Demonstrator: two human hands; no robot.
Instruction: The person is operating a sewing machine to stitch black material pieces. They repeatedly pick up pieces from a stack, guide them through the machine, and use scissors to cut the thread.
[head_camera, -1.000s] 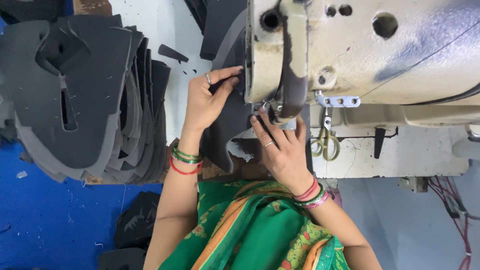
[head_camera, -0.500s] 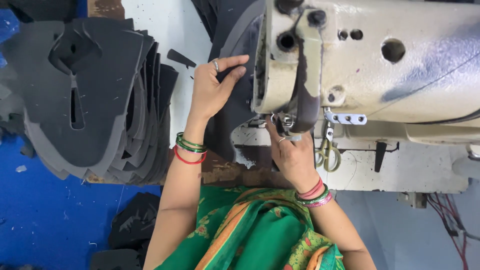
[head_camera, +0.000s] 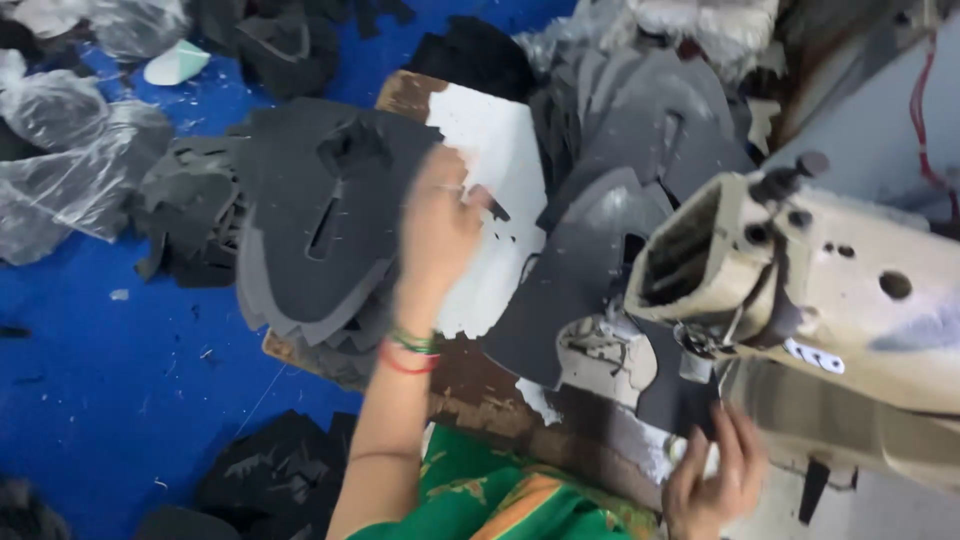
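My left hand (head_camera: 437, 228) is blurred in mid-air, fingers apart and holding nothing, above the edge of a stack of dark grey cut pieces (head_camera: 310, 225) on the white table top (head_camera: 500, 150). A single dark grey piece (head_camera: 585, 270) lies under the head of the beige sewing machine (head_camera: 850, 300). My right hand (head_camera: 712, 475) rests with spread fingers at the machine's base, just beside that piece's near end. Bangles circle my left wrist.
More dark grey pieces (head_camera: 640, 110) are heaped behind the machine. Crumpled clear plastic bags (head_camera: 70, 160) and dark scraps (head_camera: 270, 470) lie on the blue floor (head_camera: 120, 380) to the left. The worn wooden table edge (head_camera: 480, 390) runs in front of my green garment.
The view has swung left and tilted. My left hand left the piece at the needle and moved left toward the stack. My right hand dropped back from the needle to the machine's base.
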